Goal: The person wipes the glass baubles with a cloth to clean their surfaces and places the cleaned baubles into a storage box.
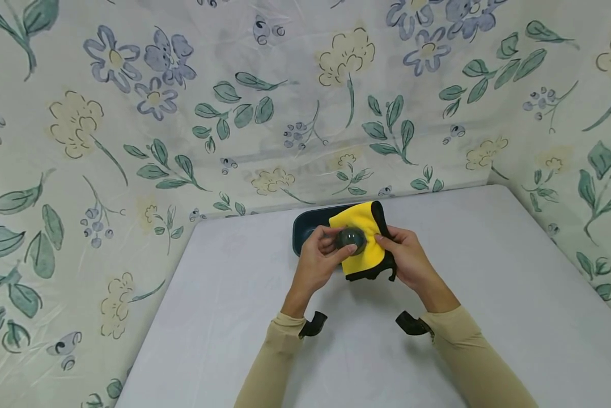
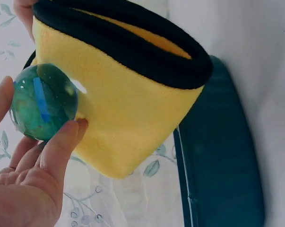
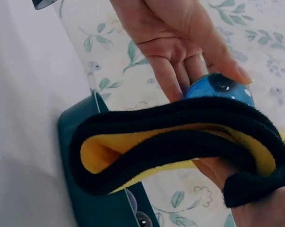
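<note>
My left hand (image 1: 315, 255) pinches a dark, glossy glass ball (image 1: 351, 241) between its thumb and fingers. In the left wrist view the ball (image 2: 44, 101) looks green and see-through, with a blue streak of reflection. A yellow cloth with black edging (image 1: 369, 249) is gripped by my right hand (image 1: 410, 258), its thumb on the yellow face. The cloth (image 2: 118, 104) is folded over and lies right behind the ball, overlapping it. From the right wrist, the fold (image 3: 180, 113) opens toward the camera and partly hides the ball (image 3: 220, 90).
A dark teal tray (image 1: 301, 226) stands at the table's back edge, partly hidden behind the hands and cloth. Inside it, round shiny balls (image 3: 143, 220) show in the right wrist view. The white table (image 1: 224, 317) meets a floral curtain (image 1: 183, 124) at the back.
</note>
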The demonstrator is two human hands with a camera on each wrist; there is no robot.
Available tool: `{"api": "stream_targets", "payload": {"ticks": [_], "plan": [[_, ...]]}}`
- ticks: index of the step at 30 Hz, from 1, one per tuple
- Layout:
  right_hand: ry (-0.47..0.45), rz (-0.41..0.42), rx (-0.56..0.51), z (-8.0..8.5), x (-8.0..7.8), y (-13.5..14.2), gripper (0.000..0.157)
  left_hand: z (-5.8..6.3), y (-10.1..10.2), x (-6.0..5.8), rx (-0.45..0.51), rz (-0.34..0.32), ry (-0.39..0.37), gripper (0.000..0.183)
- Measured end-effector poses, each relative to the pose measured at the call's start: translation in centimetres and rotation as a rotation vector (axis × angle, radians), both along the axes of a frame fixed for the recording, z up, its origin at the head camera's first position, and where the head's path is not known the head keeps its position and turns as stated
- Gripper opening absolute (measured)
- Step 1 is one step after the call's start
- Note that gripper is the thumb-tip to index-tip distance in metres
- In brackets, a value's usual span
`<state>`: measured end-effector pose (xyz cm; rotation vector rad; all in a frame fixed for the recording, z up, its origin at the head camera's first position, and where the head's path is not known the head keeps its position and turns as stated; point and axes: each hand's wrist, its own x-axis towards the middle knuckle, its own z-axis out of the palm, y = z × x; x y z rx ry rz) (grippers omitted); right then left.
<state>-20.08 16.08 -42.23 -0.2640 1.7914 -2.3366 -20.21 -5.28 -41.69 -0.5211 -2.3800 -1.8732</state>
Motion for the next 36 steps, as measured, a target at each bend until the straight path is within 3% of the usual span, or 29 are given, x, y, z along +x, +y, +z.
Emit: {"api": "stream_targets", "payload": {"ticks": [6,12,18,24,29,36], "plan": [[0.008,-0.041,0.013,0.1,0.2,-0.1,0.044,-0.4,0.0,0.0,-0.008,0.119,0.066,0.042],[-0.001,-0.086,0.031,0.4,0.4,-0.4,0.044,-0.6,0.2,-0.1,0.016,0.182,0.136,0.041],[-0.014,-0.160,0.075,0.9,1.0,-1.3,0.042,-0.9,0.4,-0.2,0.090,0.191,0.128,0.041],[0.013,-0.214,0.134,1.1,1.7,-2.2,0.040,-1.1,0.8,0.0,0.040,0.160,0.140,0.051],[0.036,-0.227,0.150,1.2,1.9,-2.4,0.040,-0.8,1.2,0.4,0.022,0.181,0.137,0.069],[0.057,-0.207,0.182,1.3,1.9,-2.1,0.040,-0.8,1.0,0.5,0.027,0.206,0.169,0.063]]}}
